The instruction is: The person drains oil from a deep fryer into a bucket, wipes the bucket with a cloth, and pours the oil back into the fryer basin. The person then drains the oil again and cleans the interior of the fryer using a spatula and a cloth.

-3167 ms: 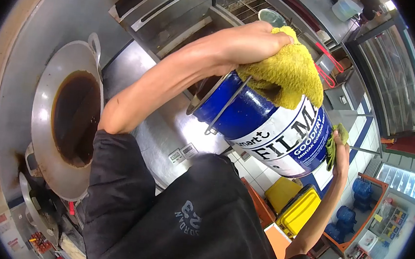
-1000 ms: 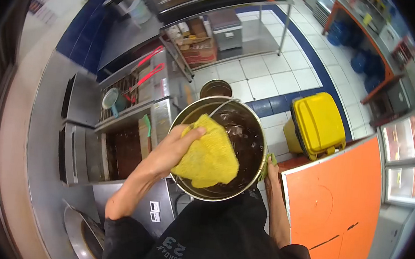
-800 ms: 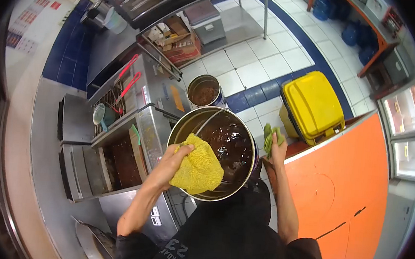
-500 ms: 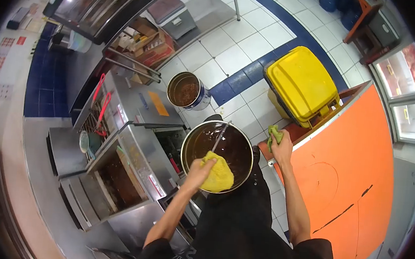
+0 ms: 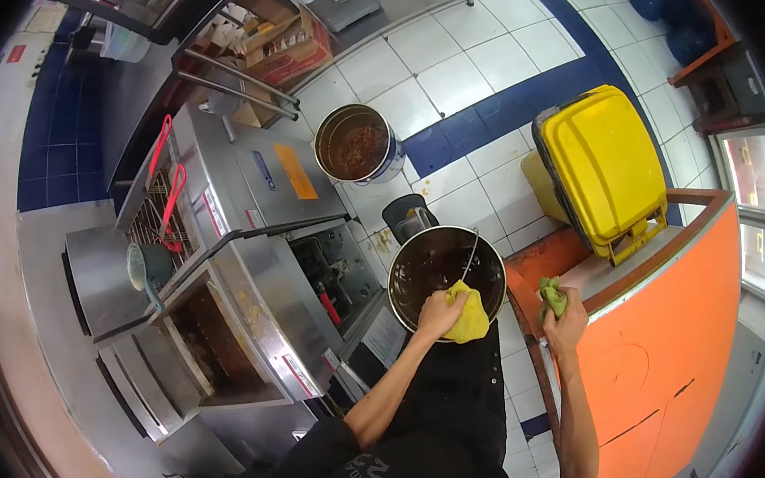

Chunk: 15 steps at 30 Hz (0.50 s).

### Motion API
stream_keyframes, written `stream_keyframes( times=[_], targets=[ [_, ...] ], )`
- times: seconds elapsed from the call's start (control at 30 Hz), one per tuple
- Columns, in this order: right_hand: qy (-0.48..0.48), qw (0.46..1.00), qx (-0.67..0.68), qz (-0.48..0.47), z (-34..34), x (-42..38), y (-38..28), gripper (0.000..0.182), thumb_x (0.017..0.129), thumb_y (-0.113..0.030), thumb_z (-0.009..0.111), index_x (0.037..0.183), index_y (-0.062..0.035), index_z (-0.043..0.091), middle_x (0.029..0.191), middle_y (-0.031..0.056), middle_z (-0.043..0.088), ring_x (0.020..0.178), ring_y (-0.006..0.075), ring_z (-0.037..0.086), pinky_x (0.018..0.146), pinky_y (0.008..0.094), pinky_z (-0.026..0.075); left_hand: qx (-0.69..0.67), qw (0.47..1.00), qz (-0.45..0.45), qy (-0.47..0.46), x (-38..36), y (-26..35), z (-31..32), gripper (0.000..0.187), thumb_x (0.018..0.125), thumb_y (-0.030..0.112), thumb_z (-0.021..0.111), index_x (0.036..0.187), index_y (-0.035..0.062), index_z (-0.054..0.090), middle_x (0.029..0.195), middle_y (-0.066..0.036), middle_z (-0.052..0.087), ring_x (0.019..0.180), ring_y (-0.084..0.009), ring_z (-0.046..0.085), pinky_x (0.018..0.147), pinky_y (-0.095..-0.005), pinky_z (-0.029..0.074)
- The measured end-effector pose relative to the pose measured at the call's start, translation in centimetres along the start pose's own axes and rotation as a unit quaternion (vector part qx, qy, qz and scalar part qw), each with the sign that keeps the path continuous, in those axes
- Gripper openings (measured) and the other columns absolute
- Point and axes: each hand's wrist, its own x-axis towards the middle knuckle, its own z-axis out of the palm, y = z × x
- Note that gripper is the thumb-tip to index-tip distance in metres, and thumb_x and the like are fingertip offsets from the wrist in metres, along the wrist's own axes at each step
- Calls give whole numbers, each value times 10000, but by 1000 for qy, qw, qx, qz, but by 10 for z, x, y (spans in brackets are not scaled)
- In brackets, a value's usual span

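Note:
A large round metal can [image 5: 445, 275] with dark liquid inside and a wire handle stands low on the floor in front of me. My left hand [image 5: 439, 315] grips its near rim through a yellow cloth [image 5: 467, 315]. My right hand [image 5: 565, 314] is closed on a small green cloth [image 5: 552, 295] and rests at the edge of the orange counter [image 5: 663, 333], apart from the can.
A second open can [image 5: 354, 144] with brownish contents stands on the tiled floor further off. A yellow lidded bin [image 5: 605, 168] is to the right. Steel fryer units [image 5: 245, 273] with red tongs [image 5: 164, 177] lie to the left. A small black container [image 5: 405, 216] sits behind the large can.
The large can went from tilted high near the wok to upright and then down to the floor. My right hand came off its side and moved to the orange counter.

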Motion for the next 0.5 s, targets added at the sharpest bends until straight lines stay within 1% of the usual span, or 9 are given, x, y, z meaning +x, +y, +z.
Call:
stream_keyframes(
  times=[0.13, 0.23, 0.27, 0.3, 0.4, 0.5],
  targets=[
    [-15, 1000, -18, 8, 3, 1, -2, 335, 686, -51, 596, 1019, -43, 559, 913, 182, 603, 838, 400, 595, 728, 455, 469, -12, 1000, -4, 17, 34, 8, 4, 529, 840, 477, 557, 968, -20, 687, 957, -283, 661, 978, -421, 629, 861, -464, 479],
    [-18, 999, -31, 26, 3, 1, 2, 352, 680, -55, 602, 1030, -46, 559, 917, 181, 605, 837, 402, 595, 725, 459, 469, -11, 1000, 5, 17, 67, 14, 14, 542, 840, 487, 557, 964, -24, 687, 953, -286, 661, 980, -424, 627, 865, -465, 477],
    [-23, 999, -31, 30, 2, 1, 4, 349, 683, -59, 606, 1030, -48, 562, 918, 183, 606, 838, 403, 594, 724, 460, 469, 7, 999, -6, 33, 73, 25, 12, 553, 846, 498, 555, 969, -26, 684, 966, -287, 660, 989, -426, 623, 867, -468, 477],
    [-27, 999, -27, 32, 2, 2, 3, 347, 687, -63, 610, 1030, -50, 564, 919, 184, 607, 840, 404, 594, 723, 461, 468, -1, 999, 12, 31, 83, 31, 9, 558, 850, 508, 554, 986, -18, 681, 987, -282, 660, 998, -427, 620, 868, -468, 476],
    [-31, 999, -19, 32, -1, 3, 1, 345, 698, -85, 626, 1037, -55, 565, 927, 187, 609, 839, 405, 594, 724, 468, 468, 1, 1000, 12, 22, 106, 56, -6, 546, 855, 504, 554, 1014, -3, 678, 1002, -276, 660, 1006, -422, 620, 874, -469, 474],
    [-40, 998, -15, 36, -5, 7, 1, 348, 700, -100, 633, 1038, -54, 561, 929, 192, 605, 836, 409, 591, 726, 474, 467, -4, 999, 10, 50, 136, 72, -9, 531, 860, 498, 550, 1020, 9, 680, 998, -266, 665, 1007, -415, 623, 877, -468, 472]
  ],
)
